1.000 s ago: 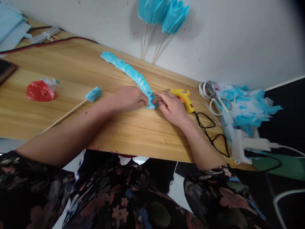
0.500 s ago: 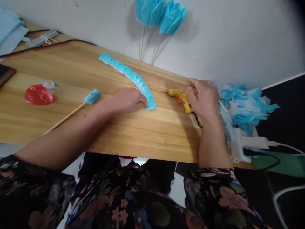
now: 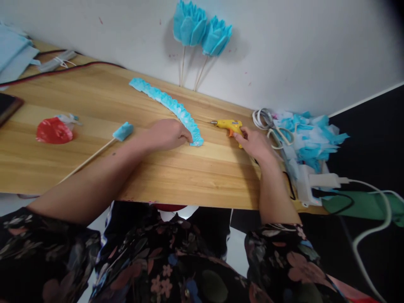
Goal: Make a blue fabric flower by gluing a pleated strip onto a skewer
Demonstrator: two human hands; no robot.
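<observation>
Yellow glue gun (image 3: 229,124) sits in right grip (image 3: 256,145).

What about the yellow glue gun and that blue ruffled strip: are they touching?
Apart: in the head view, tabletop shows between the glue gun and the blue strip.

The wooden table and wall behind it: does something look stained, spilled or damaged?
Small reddish marks dot the pale wall and the table's front edge; they look like stray stains. No spill shows around the blue ruffled strip.
</observation>
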